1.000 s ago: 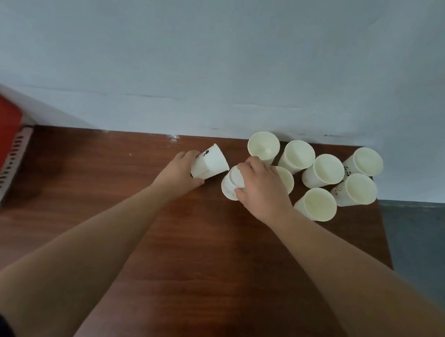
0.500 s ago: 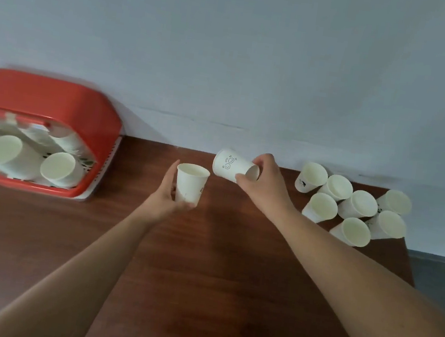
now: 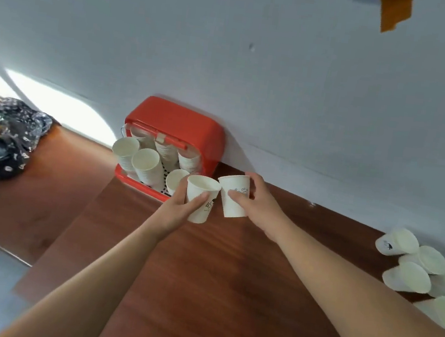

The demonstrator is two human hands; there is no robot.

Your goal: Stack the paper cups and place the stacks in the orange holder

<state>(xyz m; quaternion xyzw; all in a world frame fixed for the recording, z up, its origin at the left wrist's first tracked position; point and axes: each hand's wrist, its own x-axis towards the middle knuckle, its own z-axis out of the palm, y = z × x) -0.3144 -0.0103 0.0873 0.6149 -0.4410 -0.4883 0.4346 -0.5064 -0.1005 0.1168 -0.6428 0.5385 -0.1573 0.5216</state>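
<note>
Paper cups are held one in each hand, above the brown wooden surface [image 3: 217, 266] and just in front of the orange holder [image 3: 182, 123]. The left hand [image 3: 179, 210] grips the left cup [image 3: 203, 194] round its side wall: the thumb lies across the near face and the other fingers [image 3: 181, 191] curl round the far side, clamped on the cup. This cup stands mouth up, tilted slightly, with a small black print on its wall. The right hand [image 3: 262, 202] grips the right cup [image 3: 235, 198] in the same way, thumb on the near face and fingers [image 3: 253, 179] wrapped over the far side near the rim; this cup is also mouth up. The two rims sit side by side and appear to touch; neither cup is inside the other. The orange holder rests against the pale wall [image 3: 230, 56] with its open side facing the camera, and it contains several cup stacks [image 3: 145, 166]. A group of loose cups [image 3: 412, 266] lies on the surface at the right edge, well apart from both hands. A dark patterned bundle [image 3: 4, 137] lies far left
</note>
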